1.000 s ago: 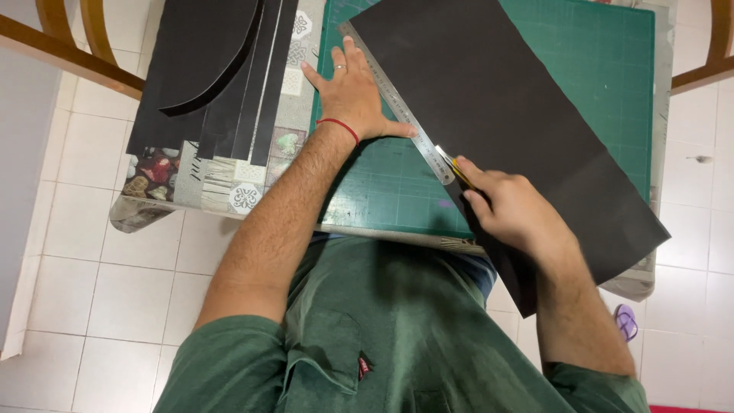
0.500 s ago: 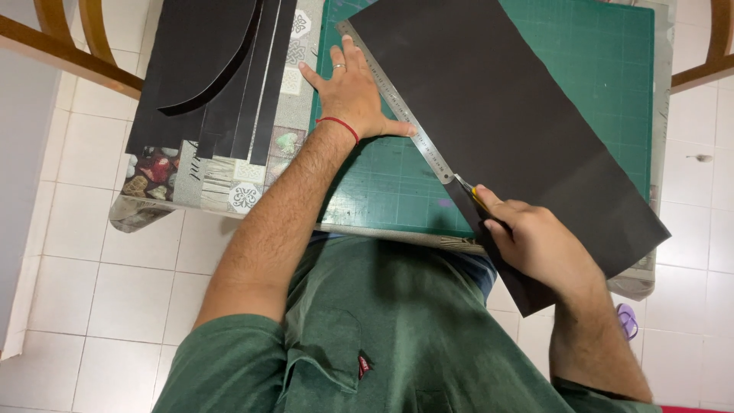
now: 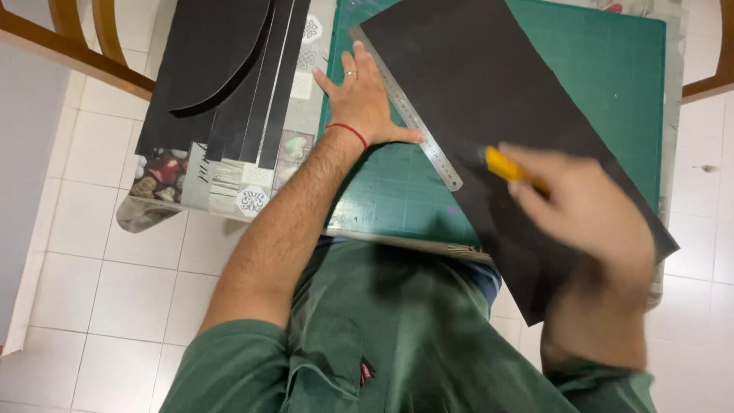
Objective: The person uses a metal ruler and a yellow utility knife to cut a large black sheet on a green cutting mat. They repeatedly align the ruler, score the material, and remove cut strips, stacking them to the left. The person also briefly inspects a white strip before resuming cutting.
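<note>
1. The left hand (image 3: 365, 99) lies flat, fingers spread wide and palm down, on the green cutting mat (image 3: 382, 191). It grasps nothing. Its thumb side presses against the metal ruler (image 3: 409, 115), and a red thread bracelet circles the wrist.
2. The ruler runs slantwise from near the mat's far left corner toward the mat's middle, lying along the left edge of the black sheet (image 3: 489, 99).
3. The right hand (image 3: 589, 214) is blurred. It is closed around a yellow-handled cutter (image 3: 508, 167), whose yellow end sticks out toward the ruler's near end, just beside it. Whether the blade touches the sheet cannot be told.
4. The black sheet lies slantwise across the mat, from the mat's far edge down past the near right corner of the table (image 3: 313, 84), where its lower corner hangs over the edge, above the person's lap.
5. The mat covers most of the table's right part, and its near edge reaches the table's near edge.
6. On the table's left part lie long black strips (image 3: 267, 84) side by side, running from the far edge toward the near edge, with a curved black cut-out piece (image 3: 206, 61) on top of them.
7. Under the strips, at the near left corner, a patterned table covering (image 3: 164, 180) shows dark pictures and pale round emblems.
</note>
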